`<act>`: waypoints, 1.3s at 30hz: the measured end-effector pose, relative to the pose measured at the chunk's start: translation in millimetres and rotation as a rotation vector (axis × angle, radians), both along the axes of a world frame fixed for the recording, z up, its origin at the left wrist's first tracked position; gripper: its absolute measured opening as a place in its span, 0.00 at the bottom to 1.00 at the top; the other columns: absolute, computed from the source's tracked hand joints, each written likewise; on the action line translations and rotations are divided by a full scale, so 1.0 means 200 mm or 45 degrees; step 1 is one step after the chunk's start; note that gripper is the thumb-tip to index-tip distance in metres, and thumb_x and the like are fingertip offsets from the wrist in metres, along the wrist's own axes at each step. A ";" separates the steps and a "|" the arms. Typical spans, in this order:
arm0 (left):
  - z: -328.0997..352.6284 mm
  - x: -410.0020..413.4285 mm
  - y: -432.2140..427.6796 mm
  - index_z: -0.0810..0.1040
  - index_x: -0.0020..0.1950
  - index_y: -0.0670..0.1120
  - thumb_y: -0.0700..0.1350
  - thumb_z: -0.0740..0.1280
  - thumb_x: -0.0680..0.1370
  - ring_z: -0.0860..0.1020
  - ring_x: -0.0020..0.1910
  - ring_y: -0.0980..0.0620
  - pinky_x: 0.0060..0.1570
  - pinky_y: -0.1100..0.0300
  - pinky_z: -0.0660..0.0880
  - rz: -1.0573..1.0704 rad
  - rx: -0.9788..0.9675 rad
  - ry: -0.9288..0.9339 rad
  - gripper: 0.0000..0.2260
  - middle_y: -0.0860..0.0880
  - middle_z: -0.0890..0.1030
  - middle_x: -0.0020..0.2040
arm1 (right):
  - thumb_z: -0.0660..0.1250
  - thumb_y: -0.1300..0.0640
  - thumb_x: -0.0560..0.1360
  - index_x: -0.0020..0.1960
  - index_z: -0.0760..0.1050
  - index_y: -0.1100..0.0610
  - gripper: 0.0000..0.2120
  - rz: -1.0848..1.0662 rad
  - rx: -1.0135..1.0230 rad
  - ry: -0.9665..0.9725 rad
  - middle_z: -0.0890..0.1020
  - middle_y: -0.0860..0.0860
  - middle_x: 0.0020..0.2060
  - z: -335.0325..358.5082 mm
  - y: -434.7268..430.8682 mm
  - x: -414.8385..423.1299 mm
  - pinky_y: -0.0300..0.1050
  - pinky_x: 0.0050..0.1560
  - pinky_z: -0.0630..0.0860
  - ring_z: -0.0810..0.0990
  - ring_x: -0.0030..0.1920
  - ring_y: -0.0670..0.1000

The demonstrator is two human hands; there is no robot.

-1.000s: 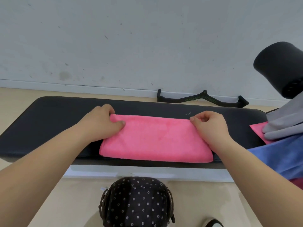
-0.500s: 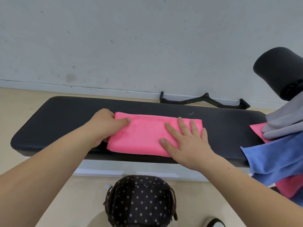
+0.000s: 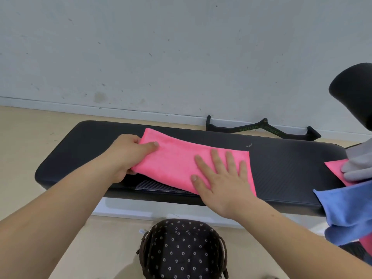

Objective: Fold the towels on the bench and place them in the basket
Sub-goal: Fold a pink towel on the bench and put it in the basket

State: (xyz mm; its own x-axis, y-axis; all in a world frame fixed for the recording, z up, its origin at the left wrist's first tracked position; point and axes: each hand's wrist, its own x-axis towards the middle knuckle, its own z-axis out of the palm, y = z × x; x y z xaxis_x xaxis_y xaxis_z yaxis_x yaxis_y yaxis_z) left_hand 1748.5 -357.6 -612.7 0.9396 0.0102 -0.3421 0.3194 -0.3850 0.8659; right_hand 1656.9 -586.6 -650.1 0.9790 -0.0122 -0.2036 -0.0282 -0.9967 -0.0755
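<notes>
Done so far: the pink towel (image 3: pixel 181 164) looks already folded once into a long band, judging by its thick, doubled near edge.
In hand: the next fold seems to be starting, the left end rising to cross over toward the right hand.
Left to do: finish this fold, put the towel in the basket (image 3: pixel 181 250), then take on the pile out past the right hand's little finger (a grey towel (image 3: pixel 360 162), a blue towel (image 3: pixel 346 210) and a second pink towel (image 3: pixel 334 170), all loose).
Basket: on the floor just beneath the right wrist, nearer the person; only its dotted lining shows, no towel in it.
Left hand (image 3: pixel 128 156): pinches the band's left end, thumb on top and fingers curled underneath, and holds that end up off the bench (image 3: pixel 291 170).
Right hand (image 3: pixel 219 178): flat, fingers spread wide, palm pressing the band's right half down.
Towel's place: stretched between the two hands on the bench, its right edge just past the right hand's fingertips.
Towel's look: bright pink, soft nap, edges fairly even; the lifted left part curves up and casts a shadow below the left hand.
Progress: early, by my reckoning, with one towel partly folded and none stowed.
</notes>
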 end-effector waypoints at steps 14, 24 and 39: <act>0.21 -0.18 -0.44 0.78 0.43 0.43 0.39 0.67 0.77 0.73 0.26 0.50 0.28 0.59 0.72 -0.259 -0.270 -0.072 0.03 0.46 0.77 0.30 | 0.65 0.48 0.80 0.47 0.82 0.54 0.12 -0.569 0.959 -0.463 0.83 0.47 0.42 0.16 -0.29 0.02 0.44 0.43 0.75 0.79 0.42 0.48; -0.02 -0.33 -0.92 0.79 0.57 0.38 0.39 0.66 0.81 0.80 0.30 0.47 0.43 0.44 0.83 -0.633 0.056 -0.145 0.07 0.41 0.82 0.37 | 0.65 0.43 0.82 0.46 0.82 0.64 0.24 -0.894 1.597 -0.284 0.81 0.54 0.29 0.09 -0.45 -0.01 0.45 0.31 0.77 0.78 0.28 0.51; -0.02 -0.20 -0.59 0.77 0.47 0.47 0.52 0.75 0.74 0.72 0.31 0.47 0.31 0.57 0.71 -0.226 0.222 -0.058 0.12 0.43 0.77 0.39 | 0.72 0.51 0.78 0.54 0.73 0.56 0.12 -0.762 0.936 -0.358 0.79 0.51 0.45 0.07 -0.42 0.05 0.46 0.36 0.74 0.80 0.41 0.52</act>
